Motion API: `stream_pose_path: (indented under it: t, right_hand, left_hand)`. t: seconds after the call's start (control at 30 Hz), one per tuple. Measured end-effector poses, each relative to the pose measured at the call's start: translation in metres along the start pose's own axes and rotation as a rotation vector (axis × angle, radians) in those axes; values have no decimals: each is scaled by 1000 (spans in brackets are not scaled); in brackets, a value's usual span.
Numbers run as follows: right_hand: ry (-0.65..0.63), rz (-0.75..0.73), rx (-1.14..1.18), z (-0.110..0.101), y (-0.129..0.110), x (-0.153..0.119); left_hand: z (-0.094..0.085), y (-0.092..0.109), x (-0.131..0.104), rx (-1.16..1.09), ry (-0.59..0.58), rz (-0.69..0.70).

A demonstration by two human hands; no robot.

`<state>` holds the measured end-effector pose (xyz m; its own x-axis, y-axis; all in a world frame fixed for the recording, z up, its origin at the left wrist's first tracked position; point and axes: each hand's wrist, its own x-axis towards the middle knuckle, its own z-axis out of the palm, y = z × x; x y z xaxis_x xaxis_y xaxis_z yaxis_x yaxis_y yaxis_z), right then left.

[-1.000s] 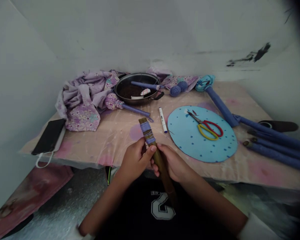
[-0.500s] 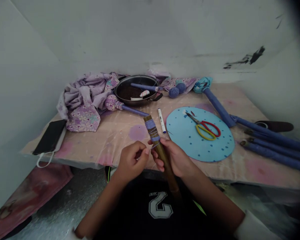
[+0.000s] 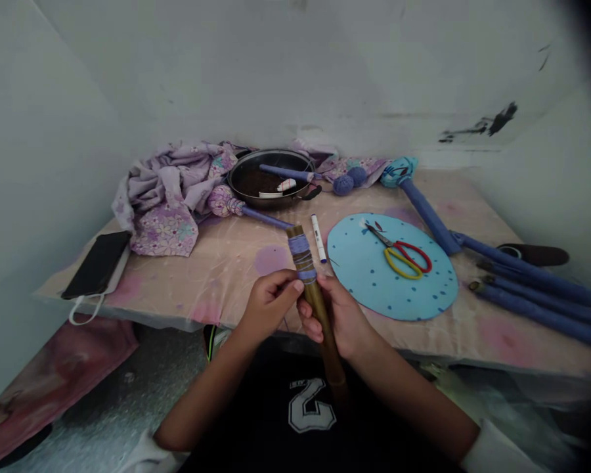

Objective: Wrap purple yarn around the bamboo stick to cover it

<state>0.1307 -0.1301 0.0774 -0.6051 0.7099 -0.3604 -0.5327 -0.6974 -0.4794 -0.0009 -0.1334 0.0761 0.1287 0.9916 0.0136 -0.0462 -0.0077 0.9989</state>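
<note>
My right hand (image 3: 347,318) is wrapped around a brown bamboo stick (image 3: 331,361), which tilts up and away from my body. Blue-purple yarn (image 3: 299,246) circles the stick's upper part, in a dense band at the top and looser turns below. My left hand (image 3: 270,301) is closed beside the stick, thumb and forefinger pinched against the lowest yarn turns. The strand between those fingers is mostly hidden. Just past the stick lies a white marker pen (image 3: 318,238). To the right, scissors (image 3: 398,253) with red and yellow handles rest on a round blue dotted board (image 3: 389,299).
A black pan (image 3: 270,197) holding a yarn-wrapped stick stands at the back, beside yarn balls (image 3: 343,184). Crumpled floral cloth (image 3: 165,226) and a black phone-like device (image 3: 97,264) lie left. Several yarn-wrapped sticks (image 3: 542,309) lie right. The table's front edge is close to my body.
My left hand has moved up and right, bringing its pinched fingers against the stick. The strand that stretched between hand and stick no longer shows there. My right hand keeps its hold.
</note>
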Motion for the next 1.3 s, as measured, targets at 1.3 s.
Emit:
stream_pose_path:
  t: [1.3]
  right_hand:
    - [9, 88, 143, -12, 10, 12]
  left_hand:
    - [13, -6, 1, -119, 200, -224]
